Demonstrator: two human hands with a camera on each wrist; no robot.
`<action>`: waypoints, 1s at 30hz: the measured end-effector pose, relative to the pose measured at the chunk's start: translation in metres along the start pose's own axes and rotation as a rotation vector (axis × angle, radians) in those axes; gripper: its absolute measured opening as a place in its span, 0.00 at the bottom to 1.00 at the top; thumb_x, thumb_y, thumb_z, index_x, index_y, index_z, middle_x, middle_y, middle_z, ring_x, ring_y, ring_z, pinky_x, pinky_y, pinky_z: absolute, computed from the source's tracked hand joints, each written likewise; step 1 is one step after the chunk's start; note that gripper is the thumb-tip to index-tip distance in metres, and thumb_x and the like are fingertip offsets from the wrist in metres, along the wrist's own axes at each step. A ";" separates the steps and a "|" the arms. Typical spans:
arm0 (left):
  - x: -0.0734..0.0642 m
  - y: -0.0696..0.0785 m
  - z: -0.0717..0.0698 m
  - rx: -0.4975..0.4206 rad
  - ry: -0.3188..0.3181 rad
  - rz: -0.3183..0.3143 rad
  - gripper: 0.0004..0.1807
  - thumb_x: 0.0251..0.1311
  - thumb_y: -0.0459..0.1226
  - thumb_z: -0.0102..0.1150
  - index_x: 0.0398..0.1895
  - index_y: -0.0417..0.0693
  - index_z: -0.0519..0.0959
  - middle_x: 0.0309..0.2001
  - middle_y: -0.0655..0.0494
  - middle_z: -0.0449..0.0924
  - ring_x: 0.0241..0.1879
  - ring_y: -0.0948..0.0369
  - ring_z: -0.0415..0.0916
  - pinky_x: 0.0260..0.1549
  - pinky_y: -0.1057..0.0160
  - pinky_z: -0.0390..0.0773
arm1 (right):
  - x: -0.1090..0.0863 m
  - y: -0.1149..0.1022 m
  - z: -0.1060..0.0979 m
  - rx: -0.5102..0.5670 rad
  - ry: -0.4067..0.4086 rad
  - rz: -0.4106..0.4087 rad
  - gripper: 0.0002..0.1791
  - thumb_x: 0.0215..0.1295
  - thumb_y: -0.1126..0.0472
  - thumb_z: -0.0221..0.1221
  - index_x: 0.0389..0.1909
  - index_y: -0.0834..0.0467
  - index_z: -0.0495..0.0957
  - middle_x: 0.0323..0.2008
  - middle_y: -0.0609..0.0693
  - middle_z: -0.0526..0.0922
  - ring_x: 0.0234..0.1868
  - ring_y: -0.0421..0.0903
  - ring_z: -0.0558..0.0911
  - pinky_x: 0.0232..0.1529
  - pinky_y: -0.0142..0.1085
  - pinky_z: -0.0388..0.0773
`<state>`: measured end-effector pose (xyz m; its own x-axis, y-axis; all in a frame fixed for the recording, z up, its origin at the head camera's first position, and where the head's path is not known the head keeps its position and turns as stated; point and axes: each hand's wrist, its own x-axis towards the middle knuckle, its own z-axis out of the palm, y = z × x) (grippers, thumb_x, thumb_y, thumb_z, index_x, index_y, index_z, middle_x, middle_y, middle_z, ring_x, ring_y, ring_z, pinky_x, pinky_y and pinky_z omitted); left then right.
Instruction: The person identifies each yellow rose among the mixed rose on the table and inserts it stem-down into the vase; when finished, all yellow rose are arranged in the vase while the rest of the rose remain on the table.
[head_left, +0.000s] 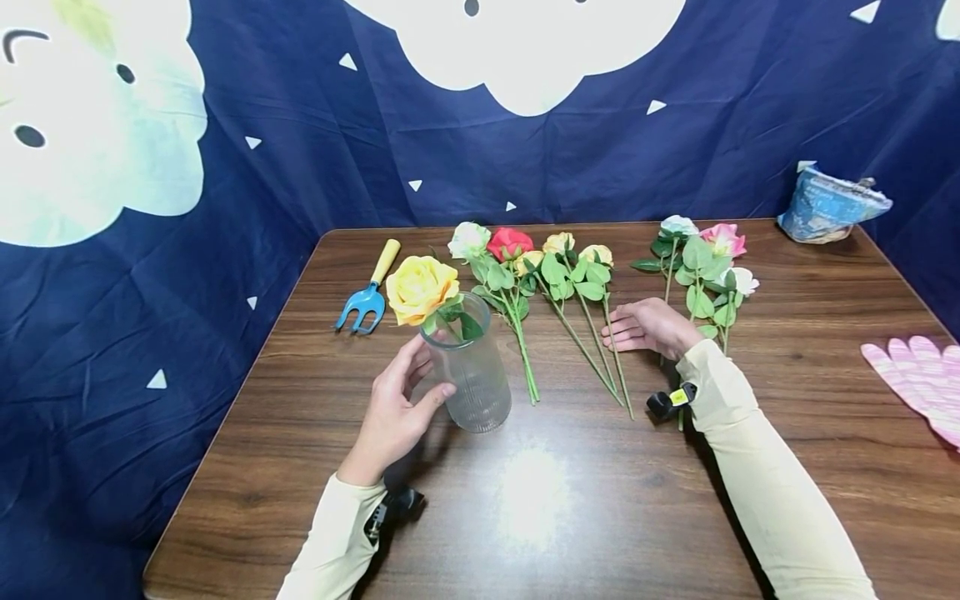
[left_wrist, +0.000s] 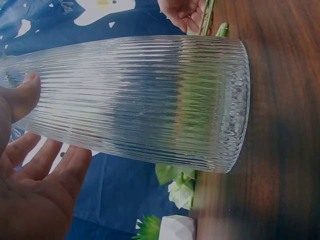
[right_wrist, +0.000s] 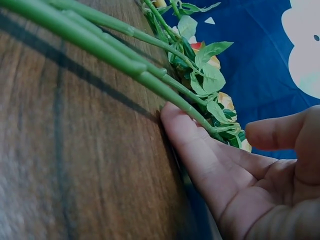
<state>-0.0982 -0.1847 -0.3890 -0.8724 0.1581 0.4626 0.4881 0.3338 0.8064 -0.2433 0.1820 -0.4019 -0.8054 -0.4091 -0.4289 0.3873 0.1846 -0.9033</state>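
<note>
A ribbed clear glass vase [head_left: 480,383] stands on the table, with one large yellow rose [head_left: 422,290] leaning out over its rim. My left hand [head_left: 401,400] holds the vase from the left; in the left wrist view the thumb [left_wrist: 27,95] lies on one side and the fingers on the other. To the right, my right hand [head_left: 645,327] lies low by the table, fingers extended, at the thin green stems [right_wrist: 145,75] of several yellow-orange roses [head_left: 596,255]. Its fingertips are right at the nearest stem, thumb held apart in the right wrist view.
Behind the vase lie a red rose [head_left: 510,242] and a pale green rose [head_left: 469,240]. Pink and white roses [head_left: 723,240] lie beyond my right hand. A blue hand fork [head_left: 366,305], a blue bag [head_left: 828,208] and a pink glove [head_left: 918,383] sit around the edges.
</note>
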 end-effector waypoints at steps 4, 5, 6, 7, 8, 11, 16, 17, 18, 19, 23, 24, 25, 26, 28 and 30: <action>0.000 -0.001 0.000 -0.002 0.004 0.001 0.40 0.56 0.17 0.67 0.73 0.31 0.65 0.65 0.32 0.75 0.64 0.58 0.75 0.65 0.71 0.74 | 0.000 0.000 0.000 0.004 -0.014 -0.011 0.25 0.81 0.68 0.37 0.69 0.84 0.55 0.35 0.49 0.86 0.36 0.40 0.87 0.45 0.31 0.88; 0.000 -0.001 0.000 -0.002 0.004 0.002 0.40 0.56 0.17 0.67 0.73 0.31 0.65 0.65 0.32 0.75 0.64 0.59 0.75 0.65 0.71 0.74 | 0.000 0.001 0.000 0.000 -0.021 -0.020 0.26 0.80 0.68 0.38 0.69 0.84 0.54 0.36 0.49 0.87 0.36 0.39 0.87 0.45 0.31 0.88; 0.000 -0.001 0.000 -0.002 0.005 0.004 0.40 0.56 0.17 0.67 0.73 0.31 0.65 0.65 0.32 0.75 0.64 0.59 0.75 0.65 0.71 0.74 | 0.000 0.002 0.000 -0.005 -0.025 -0.026 0.26 0.80 0.69 0.39 0.69 0.84 0.54 0.36 0.49 0.87 0.36 0.39 0.87 0.46 0.31 0.87; 0.000 -0.001 0.000 -0.002 0.005 0.006 0.40 0.56 0.17 0.67 0.73 0.31 0.65 0.65 0.32 0.75 0.64 0.58 0.75 0.65 0.71 0.74 | 0.001 0.003 -0.001 -0.012 -0.033 -0.036 0.26 0.79 0.69 0.39 0.69 0.85 0.53 0.37 0.49 0.86 0.37 0.39 0.87 0.46 0.31 0.87; 0.000 -0.001 0.000 -0.002 0.004 0.008 0.40 0.56 0.17 0.67 0.73 0.30 0.65 0.65 0.32 0.75 0.64 0.57 0.75 0.65 0.71 0.74 | 0.001 0.004 -0.001 -0.019 -0.039 -0.045 0.27 0.79 0.70 0.40 0.69 0.85 0.53 0.38 0.50 0.86 0.37 0.39 0.87 0.47 0.31 0.87; 0.000 -0.001 0.000 -0.001 0.004 0.011 0.40 0.55 0.16 0.67 0.73 0.30 0.65 0.65 0.32 0.75 0.64 0.54 0.76 0.65 0.71 0.74 | 0.001 0.006 -0.002 -0.031 -0.054 -0.062 0.28 0.79 0.69 0.43 0.69 0.85 0.53 0.40 0.50 0.86 0.38 0.38 0.86 0.47 0.30 0.87; 0.000 -0.001 0.000 0.004 0.003 0.010 0.40 0.55 0.16 0.67 0.73 0.30 0.65 0.64 0.31 0.75 0.63 0.52 0.76 0.65 0.71 0.74 | -0.001 0.006 -0.002 -0.012 -0.075 -0.081 0.27 0.79 0.70 0.45 0.69 0.85 0.53 0.39 0.49 0.85 0.38 0.38 0.86 0.48 0.31 0.87; 0.000 -0.001 0.000 0.005 0.003 0.009 0.40 0.55 0.16 0.67 0.73 0.29 0.65 0.64 0.31 0.75 0.63 0.51 0.76 0.65 0.71 0.74 | -0.001 0.006 -0.002 -0.010 -0.079 -0.086 0.27 0.79 0.70 0.46 0.69 0.85 0.53 0.39 0.49 0.85 0.38 0.38 0.86 0.48 0.31 0.87; 0.000 -0.001 0.000 0.007 0.002 0.009 0.40 0.55 0.16 0.67 0.73 0.29 0.65 0.64 0.31 0.75 0.63 0.51 0.76 0.65 0.72 0.74 | -0.001 0.006 -0.002 -0.002 -0.086 -0.091 0.27 0.79 0.70 0.46 0.69 0.85 0.53 0.39 0.49 0.85 0.38 0.38 0.86 0.48 0.31 0.87; 0.000 -0.001 0.000 0.008 0.002 0.008 0.40 0.55 0.16 0.67 0.73 0.29 0.65 0.64 0.31 0.75 0.63 0.50 0.76 0.65 0.72 0.74 | -0.001 0.007 -0.003 0.001 -0.092 -0.098 0.27 0.79 0.71 0.47 0.69 0.85 0.53 0.39 0.49 0.85 0.38 0.38 0.86 0.48 0.31 0.87; 0.000 -0.001 0.000 0.014 0.001 0.005 0.40 0.55 0.17 0.67 0.73 0.29 0.65 0.64 0.31 0.75 0.62 0.46 0.76 0.64 0.72 0.74 | 0.001 0.012 -0.008 0.040 -0.153 -0.159 0.28 0.75 0.69 0.54 0.66 0.84 0.58 0.41 0.49 0.85 0.40 0.40 0.87 0.49 0.32 0.87; 0.000 -0.001 0.000 0.016 0.000 0.005 0.40 0.55 0.17 0.67 0.73 0.29 0.65 0.64 0.31 0.75 0.62 0.45 0.76 0.64 0.72 0.74 | 0.006 0.017 -0.013 0.082 -0.201 -0.187 0.26 0.74 0.69 0.56 0.64 0.83 0.62 0.42 0.51 0.86 0.41 0.42 0.88 0.49 0.33 0.87; 0.000 0.000 0.000 0.016 0.000 0.004 0.40 0.55 0.17 0.67 0.73 0.29 0.65 0.64 0.31 0.75 0.62 0.44 0.76 0.64 0.72 0.74 | 0.006 0.018 -0.015 0.091 -0.218 -0.201 0.26 0.73 0.68 0.57 0.63 0.82 0.64 0.42 0.50 0.86 0.41 0.43 0.88 0.48 0.33 0.88; 0.000 0.000 0.000 0.017 0.000 0.003 0.40 0.55 0.17 0.67 0.73 0.30 0.65 0.64 0.31 0.75 0.62 0.44 0.76 0.64 0.72 0.74 | 0.006 0.019 -0.016 0.102 -0.233 -0.211 0.26 0.72 0.67 0.59 0.62 0.81 0.65 0.42 0.50 0.87 0.41 0.44 0.88 0.48 0.34 0.88; 0.000 0.000 0.000 0.018 -0.001 0.000 0.40 0.56 0.17 0.67 0.73 0.30 0.65 0.64 0.32 0.75 0.62 0.44 0.76 0.65 0.72 0.74 | 0.006 0.019 -0.016 0.107 -0.237 -0.211 0.25 0.72 0.67 0.60 0.61 0.81 0.65 0.42 0.50 0.87 0.41 0.45 0.88 0.48 0.35 0.88; 0.000 0.000 0.000 0.019 -0.001 -0.001 0.40 0.56 0.17 0.67 0.73 0.30 0.65 0.64 0.32 0.75 0.62 0.48 0.76 0.65 0.72 0.74 | 0.005 0.018 -0.015 0.096 -0.221 -0.194 0.25 0.74 0.69 0.56 0.64 0.81 0.62 0.42 0.50 0.87 0.41 0.45 0.88 0.48 0.36 0.88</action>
<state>-0.0984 -0.1847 -0.3887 -0.8730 0.1585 0.4613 0.4865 0.3512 0.8000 -0.2475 0.1962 -0.4204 -0.7556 -0.6145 -0.2270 0.2855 0.0030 -0.9584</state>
